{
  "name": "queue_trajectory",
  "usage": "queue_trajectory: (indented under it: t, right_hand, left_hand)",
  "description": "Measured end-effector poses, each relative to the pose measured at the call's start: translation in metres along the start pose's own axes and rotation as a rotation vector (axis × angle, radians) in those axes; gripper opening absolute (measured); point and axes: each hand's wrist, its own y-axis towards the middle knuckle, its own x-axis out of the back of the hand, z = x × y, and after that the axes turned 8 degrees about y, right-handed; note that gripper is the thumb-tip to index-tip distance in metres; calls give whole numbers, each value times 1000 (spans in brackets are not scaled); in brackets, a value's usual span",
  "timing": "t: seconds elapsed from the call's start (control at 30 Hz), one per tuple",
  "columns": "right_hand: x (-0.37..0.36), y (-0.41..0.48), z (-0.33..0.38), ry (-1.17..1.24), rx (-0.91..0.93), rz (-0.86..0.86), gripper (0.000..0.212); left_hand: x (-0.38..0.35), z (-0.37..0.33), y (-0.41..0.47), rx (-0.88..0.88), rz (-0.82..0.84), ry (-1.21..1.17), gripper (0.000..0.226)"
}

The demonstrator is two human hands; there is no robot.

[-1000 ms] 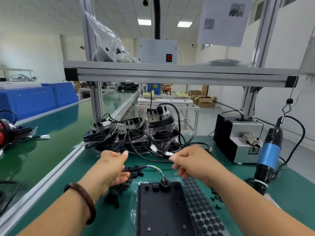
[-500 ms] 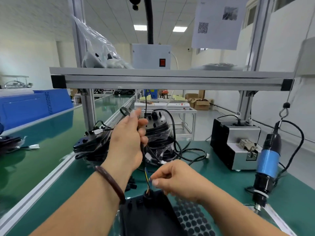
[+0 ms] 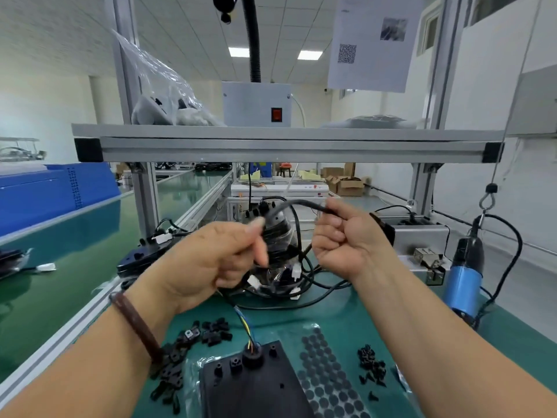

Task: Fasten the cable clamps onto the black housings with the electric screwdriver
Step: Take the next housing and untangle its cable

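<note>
Two ceiling light panels (image 3: 239, 51) glow over a workshop with white walls (image 3: 482, 101), where an aluminium-framed shelf (image 3: 286, 143) spans a long green table (image 3: 60, 267). A grey box with a red switch (image 3: 256, 104) sits on the shelf, a printed sheet (image 3: 373, 40) hangs above, and cardboard boxes (image 3: 349, 187) stand at the back.
</note>
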Motion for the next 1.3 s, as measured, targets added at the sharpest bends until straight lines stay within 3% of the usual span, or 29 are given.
queue_trajectory:
  t: [0.13, 0.2, 0.27, 0.33, 0.37, 0.43, 0.53, 0.67, 0.73, 0.8, 1.03, 1.2, 1.3]
  right_hand:
    - [8, 4, -10, 138, 10, -27, 30]
    - [7, 4, -21, 123, -1, 15, 29]
    - [1, 3, -34, 32, -13, 85, 28]
    - [-11, 2, -49, -97, -22, 170, 28]
    - [-18, 1, -58, -158, -23, 216, 26]
    - [-30, 2, -74, -252, -1, 294, 11]
    - [-37, 7, -78, -235, 33, 324, 4]
    - [-18, 17, -46, 127, 49, 130, 14]
    - [-3, 22, -28, 230, 117, 18, 25]
    - [5, 25, -15, 227, 161, -13, 26]
    - [8, 22, 24, -165, 374, -79, 19]
    - [7, 14, 54, -70, 505, -154, 15]
    - [10, 8, 68, -2, 555, -213, 14]
  left_hand:
    - [16, 18, -18, -36, -274, -448, 36]
    - [19, 22, -19, 77, -490, -543, 35]
    - [21, 17, -17, 203, -812, -207, 26]
    - [19, 5, -15, 242, -1124, 535, 38]
    - [15, -3, -15, 99, -1115, 916, 47]
    - [0, -16, -7, -151, -836, 1338, 53]
    - [-7, -15, 5, -162, -546, 1258, 54]
    - [24, -15, 5, -246, -567, 1223, 49]
    - [43, -16, 3, -191, -577, 1153, 39]
    - [52, -17, 4, -130, -532, 1139, 33]
    - [66, -29, 20, -145, -521, 1366, 57]
    - [52, -30, 35, -156, -484, 1455, 45]
    - [48, -32, 42, -171, -480, 1518, 52]
